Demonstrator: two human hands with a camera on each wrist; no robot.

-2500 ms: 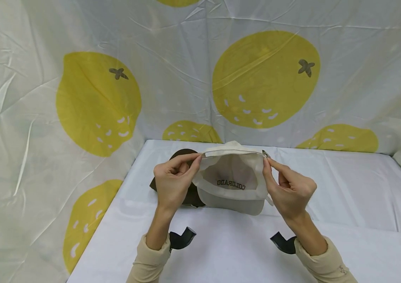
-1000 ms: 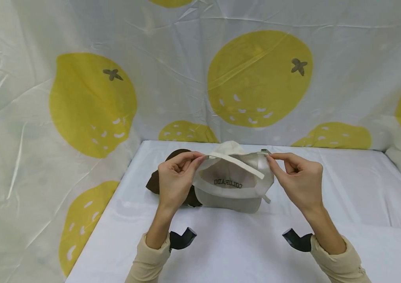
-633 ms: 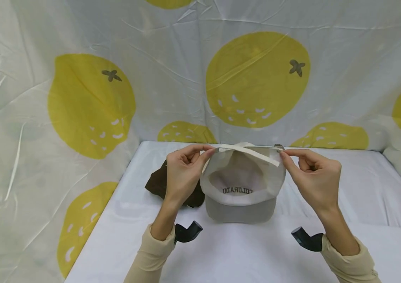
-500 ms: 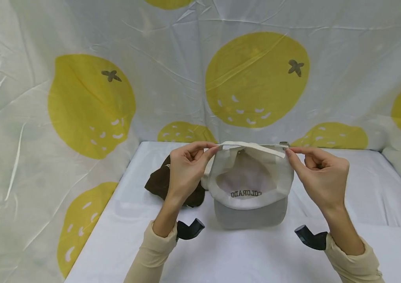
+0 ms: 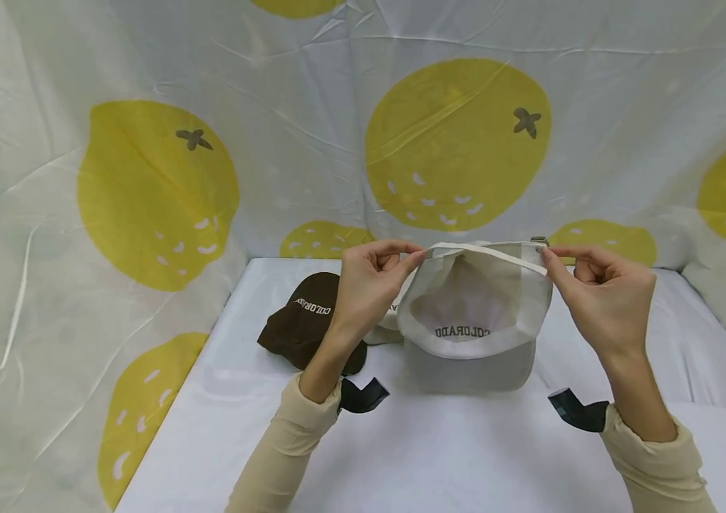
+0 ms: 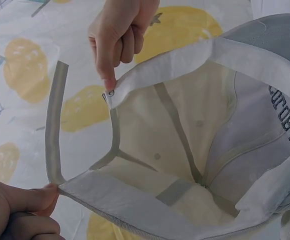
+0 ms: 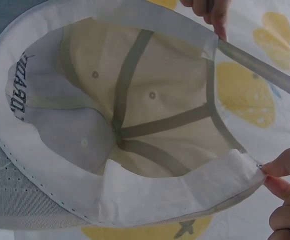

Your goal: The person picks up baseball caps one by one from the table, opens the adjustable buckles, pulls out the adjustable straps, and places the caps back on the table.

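Both hands hold up a cream baseball cap (image 5: 468,367), its hollow inside facing me and its brim hanging down. Reversed COLORADO stitching shows within. At the back opening, my left hand (image 5: 372,285) pinches the corner where the strap (image 6: 55,120) begins. That strap's far end is loose; in the head view it slants across the opening. On the opposite corner, by a small metal buckle (image 5: 538,240), the thumb and finger of my right hand (image 5: 609,299) pinch the band. The right wrist view shows the cap's sweatband (image 7: 150,197) stretched between both hands.
A brown cap (image 5: 301,331) lettered COLORADO lies on the white-covered table (image 5: 459,456), left of the held cap. Another cream cap (image 5: 388,331) is mostly hidden behind the left hand and held cap. A lemon-print curtain (image 5: 311,142) hangs behind and along the left.
The strap's end has come free from the buckle side. Both hands have since carried the cap rightward and up, uncovering more of the brown cap and part of the second cream cap.
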